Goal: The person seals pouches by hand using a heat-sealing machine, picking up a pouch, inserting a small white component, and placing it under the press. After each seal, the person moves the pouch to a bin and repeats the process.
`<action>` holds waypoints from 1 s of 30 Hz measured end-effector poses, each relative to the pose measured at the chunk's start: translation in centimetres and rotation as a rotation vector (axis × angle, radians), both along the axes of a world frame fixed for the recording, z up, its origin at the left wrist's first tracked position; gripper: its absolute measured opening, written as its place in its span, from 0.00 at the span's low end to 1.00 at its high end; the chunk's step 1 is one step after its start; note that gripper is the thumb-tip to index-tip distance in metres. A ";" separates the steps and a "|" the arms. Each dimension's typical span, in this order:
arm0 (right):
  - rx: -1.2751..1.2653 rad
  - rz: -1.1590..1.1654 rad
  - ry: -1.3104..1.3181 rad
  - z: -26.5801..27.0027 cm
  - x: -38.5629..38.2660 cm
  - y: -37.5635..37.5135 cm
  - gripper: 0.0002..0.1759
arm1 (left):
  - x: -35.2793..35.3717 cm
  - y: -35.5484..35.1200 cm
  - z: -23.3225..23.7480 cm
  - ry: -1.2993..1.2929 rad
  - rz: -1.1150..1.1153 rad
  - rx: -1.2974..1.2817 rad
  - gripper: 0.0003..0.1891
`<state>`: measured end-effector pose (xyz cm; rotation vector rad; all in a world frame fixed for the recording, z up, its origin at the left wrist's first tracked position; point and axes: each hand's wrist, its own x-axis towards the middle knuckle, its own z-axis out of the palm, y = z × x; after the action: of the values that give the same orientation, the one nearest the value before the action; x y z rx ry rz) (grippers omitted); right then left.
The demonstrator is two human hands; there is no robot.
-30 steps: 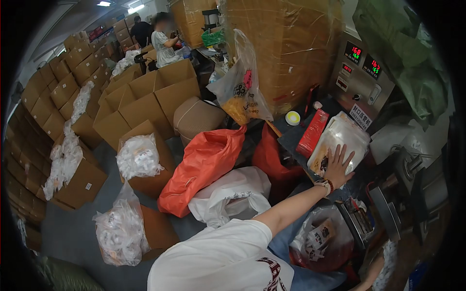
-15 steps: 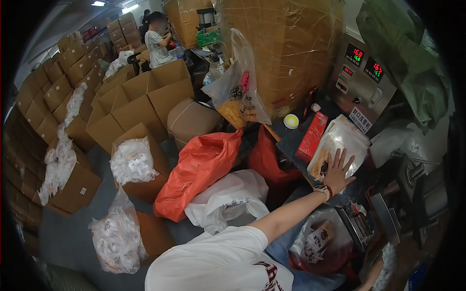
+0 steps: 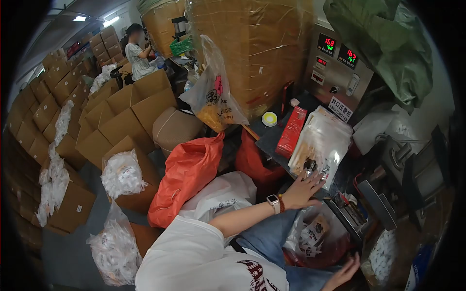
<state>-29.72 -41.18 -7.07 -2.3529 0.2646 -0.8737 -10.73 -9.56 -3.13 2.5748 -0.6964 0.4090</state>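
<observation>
My left hand (image 3: 302, 191), with a watch on its wrist, has its fingers spread at the near end of a stack of clear printed plastic bags (image 3: 324, 140). Its fingertips touch the stack or hover just over it; nothing is gripped. Low at the right, my right hand (image 3: 343, 273) is partly in view, its fingers apart and slightly bent, with nothing seen in it. Between the hands sits a clear plastic bag (image 3: 335, 242) holding small printed packets (image 3: 315, 230). Beside the stack lies a red wrapped box (image 3: 292, 132).
A metal control panel (image 3: 335, 72) with lit displays stands behind the dark worktable (image 3: 273, 140). Machine parts (image 3: 376, 203) jut out at right. Red sacks (image 3: 187, 177), a white sack (image 3: 221, 196) and cardboard boxes (image 3: 128, 109) crowd the left. Another person (image 3: 140, 56) stands far back.
My left hand has drawn back from the middle of the bag stack to its near end. My right hand has come up into clearer view. The view has shifted slightly.
</observation>
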 end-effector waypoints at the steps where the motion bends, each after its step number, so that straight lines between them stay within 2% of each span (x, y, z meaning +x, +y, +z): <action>1: 0.131 0.125 0.053 -1.5 -0.6 3.4 0.20 | -0.8 0.4 -0.9 -0.124 -0.048 0.023 0.29; 2: 0.256 0.247 0.109 -2.1 -1.7 6.2 0.21 | -1.3 0.4 -1.8 -0.245 -0.098 0.039 0.29; 4: 0.629 0.453 0.370 -0.6 -3.1 11.8 0.20 | -0.8 0.3 -3.1 -0.297 -0.071 0.006 0.26; 6: 0.826 0.479 0.370 2.2 -3.5 16.1 0.10 | -0.5 0.7 -3.7 -0.305 -0.146 -0.030 0.22; 7: 0.824 0.468 0.380 2.9 -3.5 16.1 0.10 | -0.6 1.1 -3.1 -0.380 -0.173 -0.051 0.20; 8: 0.708 0.524 0.476 3.4 -3.3 16.2 0.10 | -0.9 1.2 -2.5 -0.375 -0.183 -0.055 0.20; 9: 0.596 0.581 0.569 3.6 -3.4 16.3 0.10 | -1.3 1.4 -1.9 -0.212 -0.189 -0.077 0.20; 10: 0.451 0.657 0.513 2.3 -3.2 15.9 0.11 | -1.4 1.6 -1.1 -0.059 -0.187 -0.092 0.20; 11: 0.461 0.660 0.511 1.9 -3.1 15.8 0.11 | -1.8 1.5 -0.6 -0.057 -0.186 -0.081 0.20; 13: 0.308 0.730 0.413 1.8 -2.6 15.9 0.10 | -2.2 0.7 0.3 -0.304 -0.113 -0.247 0.18; 14: 0.307 0.738 0.412 2.0 -2.8 16.2 0.10 | -2.1 0.3 -0.1 -0.307 -0.105 -0.244 0.18; 16: 0.693 0.624 0.523 2.6 -3.2 17.2 0.09 | -1.8 0.1 -0.3 -0.211 -0.067 -0.135 0.20; 18: 0.667 0.655 0.548 2.8 -3.4 17.4 0.09 | -1.9 0.2 -0.2 -0.145 -0.043 -0.154 0.18; 20: 0.643 0.659 0.571 3.2 -3.4 16.6 0.09 | -2.5 0.1 0.3 -0.082 0.003 -0.504 0.17; 22: 0.484 0.602 0.167 5.1 -2.6 15.6 0.08 | -5.0 -0.1 2.1 -0.054 0.001 -0.571 0.17; 23: 0.367 0.481 0.048 7.4 -2.3 14.8 0.09 | -6.3 -0.3 2.9 -0.029 0.015 -0.634 0.17; 25: 0.320 0.273 0.055 8.2 -2.5 10.9 0.11 | -8.5 -1.0 3.3 -0.010 -0.013 -0.664 0.19; 27: 0.444 0.182 -0.157 9.5 -2.2 9.3 0.13 | -10.1 -1.8 3.8 -0.008 -0.086 -0.667 0.19; 30: 0.299 0.260 -0.147 9.8 -0.9 8.6 0.13 | -11.1 -2.5 4.5 -0.051 -0.135 -0.578 0.21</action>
<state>-30.60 -32.56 2.75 -1.9820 0.0236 -0.8128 -21.87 -12.08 1.41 1.9698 -0.6494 0.5416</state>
